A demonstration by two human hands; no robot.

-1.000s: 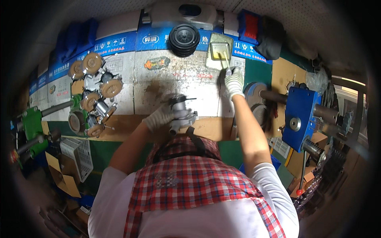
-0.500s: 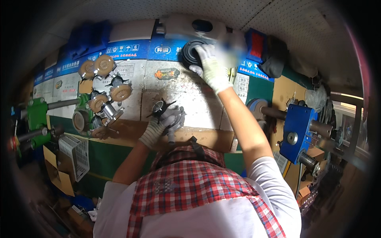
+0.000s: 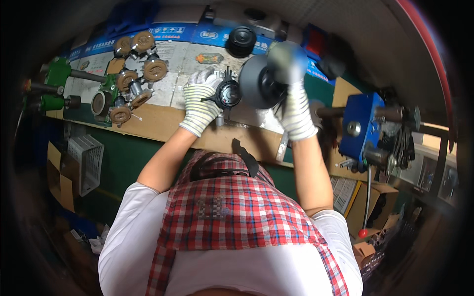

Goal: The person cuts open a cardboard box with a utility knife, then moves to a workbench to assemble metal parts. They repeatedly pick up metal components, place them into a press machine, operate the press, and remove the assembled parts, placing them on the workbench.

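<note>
My left hand (image 3: 200,101), in a striped work glove, is closed around a round metal-and-black piece (image 3: 229,94) with thin arms sticking out and a short tube below. Just to its right, my right hand (image 3: 298,111) grips a larger dark grey round plastic part (image 3: 254,81) with a black hub, tilted toward the left-hand piece. The two pieces are close together; whether they touch I cannot tell. The upper part of the grey piece and the right fingertips are blurred or hidden. Farther back on the bench sits a stack of black round parts (image 3: 242,42).
Several metal assemblies with brown round ends (image 3: 155,70) stand at the left beside a green clamp fixture (image 3: 58,79). On the right is a blue machine block (image 3: 358,123) with a red-knobbed lever (image 3: 363,233). Flattened cardboard (image 3: 182,64) covers the bench.
My right hand has come back from the black stack toward me and now holds the grey round part. My left hand has raised its piece forward and right to meet it.
</note>
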